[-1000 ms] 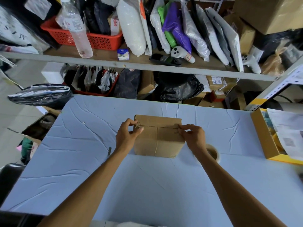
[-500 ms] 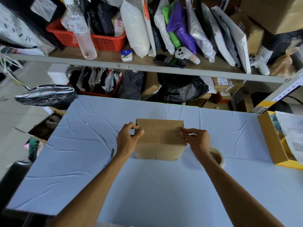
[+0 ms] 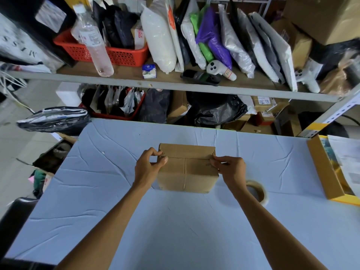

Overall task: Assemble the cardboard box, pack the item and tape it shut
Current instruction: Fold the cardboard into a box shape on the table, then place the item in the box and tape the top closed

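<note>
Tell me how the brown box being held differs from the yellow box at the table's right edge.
The brown box is closed; the yellow box is open, with papers in it. The brown box sits mid-table, held by the left hand and right hand; the yellow box lies untouched. Both rest on the blue table.

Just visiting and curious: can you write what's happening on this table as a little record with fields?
surface: table, covered in pale blue cloth
item: cardboard box, resting on the table, no open flap showing
left hand: pinches the box's upper left corner
right hand: pinches the box's upper right corner
tape roll: flat on the table, right of the box, beside the right forearm
behind: shelf crowded with bags and a red basket
</note>
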